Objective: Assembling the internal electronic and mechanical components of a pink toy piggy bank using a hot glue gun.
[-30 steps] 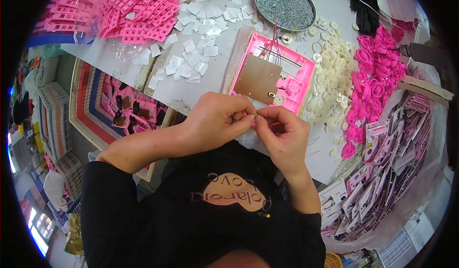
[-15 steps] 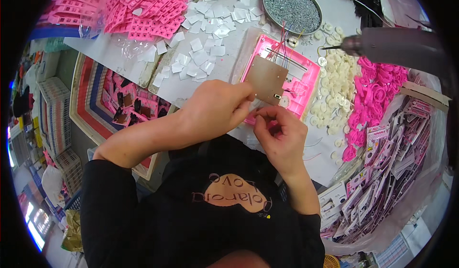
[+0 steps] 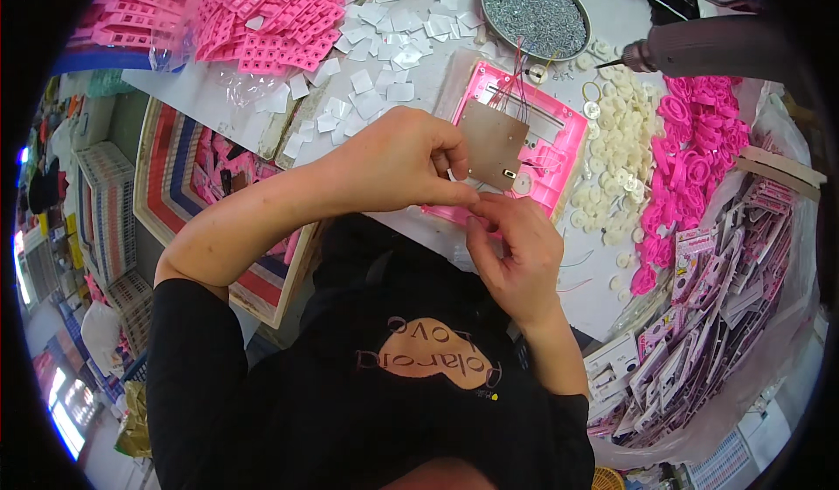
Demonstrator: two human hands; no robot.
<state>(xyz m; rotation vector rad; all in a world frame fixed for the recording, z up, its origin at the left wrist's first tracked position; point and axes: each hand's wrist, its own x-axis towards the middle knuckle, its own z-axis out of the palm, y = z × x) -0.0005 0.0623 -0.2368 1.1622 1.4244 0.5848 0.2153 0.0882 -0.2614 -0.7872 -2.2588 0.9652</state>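
In front of me lies a pink plastic casing [image 3: 572, 130]. A flat brown board [image 3: 494, 143] with a small slide switch rests on it, and thin coloured wires [image 3: 522, 88] run out past its far edge. Over the casing's near left corner, my left hand [image 3: 406, 162] is closed with curled fingers. Its thumb tip meets the fingertips of my right hand [image 3: 517, 243], which pinches at the near edge of the casing. What either hand holds is too small or too hidden to make out.
A powered screwdriver [image 3: 708, 57] hangs at the right, near a round tin of screws [image 3: 535, 18]. White discs [image 3: 612, 153], pink plastic rings [image 3: 686, 149] and a bag of printed cards [image 3: 699, 333] lie right. White squares [image 3: 376, 97], pink keypads [image 3: 271, 18] and a striped-lined bin [image 3: 188, 175] are left.
My left hand has rotated and lifted slightly, and its thumb now meets the right fingertips. My right hand has barely moved. The casing has stayed about where it was.
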